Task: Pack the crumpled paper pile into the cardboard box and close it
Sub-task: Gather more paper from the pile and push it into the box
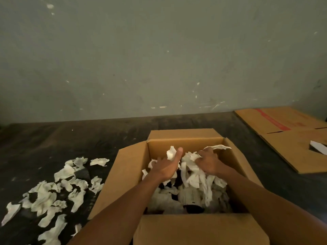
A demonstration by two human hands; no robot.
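A brown cardboard box (130, 174) stands on the dark floor in front of me, all its flaps open. Both my hands are over its opening. My left hand (168, 167) clutches white crumpled paper (171, 152) with the thumb up. My right hand (209, 162) grips another bunch of crumpled paper (192, 167) that hangs down into the box. More crumpled paper (187, 197) lies inside on the bottom. A pile of loose crumpled paper (53, 190) is spread over the floor to the left of the box.
A flattened cardboard sheet (290, 137) with a red stripe lies on the floor at the right, with a small white piece (318, 147) on it. A grey-green wall (159, 59) rises just behind the box.
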